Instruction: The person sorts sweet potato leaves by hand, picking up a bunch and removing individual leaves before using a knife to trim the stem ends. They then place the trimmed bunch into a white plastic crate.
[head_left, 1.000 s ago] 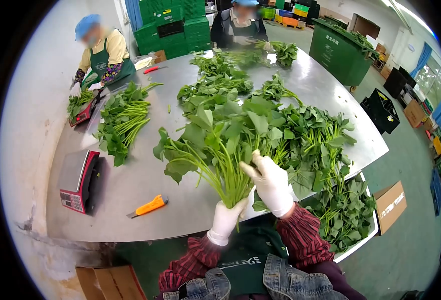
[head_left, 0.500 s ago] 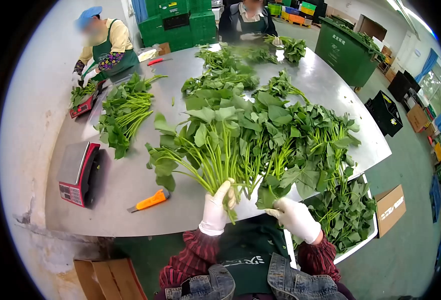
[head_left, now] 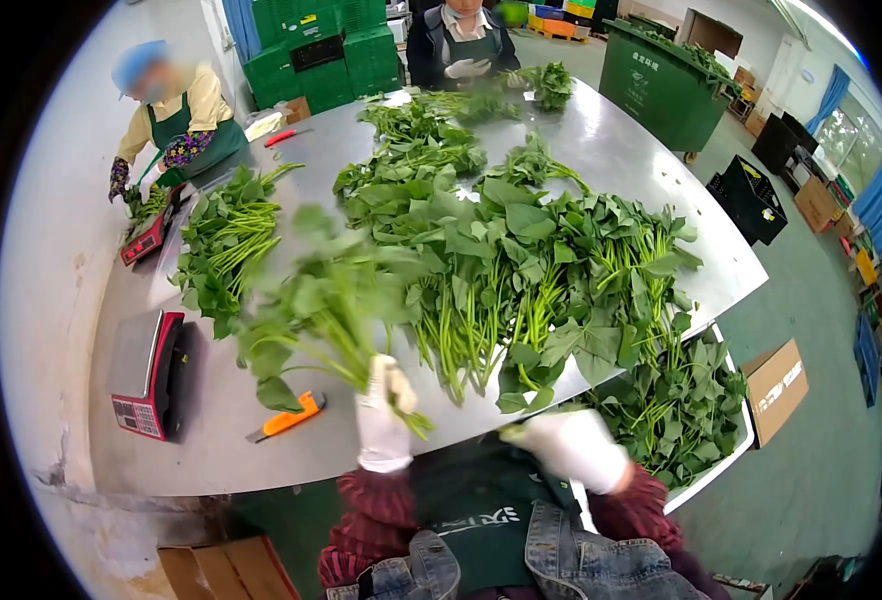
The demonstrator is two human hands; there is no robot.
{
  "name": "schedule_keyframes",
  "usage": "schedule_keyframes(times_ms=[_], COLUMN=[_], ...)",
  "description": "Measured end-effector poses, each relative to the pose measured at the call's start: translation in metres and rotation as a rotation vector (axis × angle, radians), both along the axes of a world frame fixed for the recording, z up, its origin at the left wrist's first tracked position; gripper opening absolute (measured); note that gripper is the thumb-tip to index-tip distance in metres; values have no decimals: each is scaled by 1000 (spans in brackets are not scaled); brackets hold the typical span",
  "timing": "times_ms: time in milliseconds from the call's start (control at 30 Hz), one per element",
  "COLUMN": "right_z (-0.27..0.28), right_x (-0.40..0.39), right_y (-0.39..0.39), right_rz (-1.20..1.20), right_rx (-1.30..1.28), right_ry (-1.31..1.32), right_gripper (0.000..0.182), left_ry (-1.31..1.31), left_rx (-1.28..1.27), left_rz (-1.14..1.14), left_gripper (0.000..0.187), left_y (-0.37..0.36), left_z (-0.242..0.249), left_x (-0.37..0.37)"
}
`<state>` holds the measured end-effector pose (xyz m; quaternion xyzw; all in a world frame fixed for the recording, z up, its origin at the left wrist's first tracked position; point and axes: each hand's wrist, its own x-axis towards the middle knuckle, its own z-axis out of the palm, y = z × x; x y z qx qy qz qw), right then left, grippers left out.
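Note:
My left hand [head_left: 385,415], in a white glove, is closed round the stems of a leafy green bunch [head_left: 336,300], blurred by motion above the metal table. The orange cutter [head_left: 291,418] lies just left of that hand, partly under the leaves. My right hand [head_left: 569,446], also gloved, is over the table's front edge beside the white crate of greens [head_left: 676,415]. Its fingers are smeared by motion, with something small and pale green at their tips. A large pile of leafy stems [head_left: 521,260] spreads beyond both hands.
Two scales, a near one [head_left: 146,375] and a far one [head_left: 151,230], stand at the left. Another bunch [head_left: 223,240] lies near them. One co-worker [head_left: 176,120] is at the far left, another [head_left: 461,50] across the table. A cardboard box [head_left: 776,390] stands right.
My left hand has moved left with its bunch, away from the pile. My right hand has drawn back from a leaf at the pile's front edge. The view has shifted slightly.

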<state>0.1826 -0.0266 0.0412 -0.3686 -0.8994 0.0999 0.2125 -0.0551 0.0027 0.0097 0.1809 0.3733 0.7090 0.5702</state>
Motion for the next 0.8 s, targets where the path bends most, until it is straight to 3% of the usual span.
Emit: schedule_keyframes(times_ms=[33, 67, 100, 133, 200, 267, 333, 367, 400, 467, 600, 667, 733, 800], right_z=[-10, -16, -6, -2, -12, -11, -21, -30, -58, -77, -132, -101, -44, 0], right_x=[32, 61, 75, 90, 101, 66, 13, -15, -43, -92, -108, -96, -77, -48], right_y=[3, 7, 13, 18, 20, 27, 31, 34, 37, 45, 81, 84, 88, 87], right_rz=[-198, -467, -929, -1166, -1108, -946, -570, -356, -319, -388, -386, -402, -538, -587], right_rx=[10, 56, -94, -163, 221, 131, 13, 182, 176, 53, 38, -67, -391, -454], right_ry=[-63, -439, -277, -247, -187, 3, 81, -100, -21, 48, 13, 54, 343, 656], right_gripper=[12, 23, 39, 48, 31, 20, 8, 12, 24, 43, 35, 28, 25, 28], left_ry=[-39, -78, -77, -75, -75, -55, -95, -92, -88, -138, -102, -85, -70, -100], left_rx=[56, 109, 127, 146, 157, 166, 146, 133, 121, 144, 137, 141, 120, 136], left_rz=[11, 22, 58, 93, 87, 51, 31, 4, -24, -39, -7, 10, 79, 74], left_gripper=[20, 20, 19, 18, 14, 11, 12, 12, 13, 13, 11, 11, 9, 9], left_y=[4, 6, 6, 6, 5, 3, 1, 0, -1, -3, -7, -8, -9, -5], left_z=[-4, -8, -9, -11, -10, -9, -9, -8, -6, -9, -5, -5, -5, -10], left_x=[-17, -32, -39, -43, -41, -32, -26, -23, -23, -26, -36, -44, -50, -52])
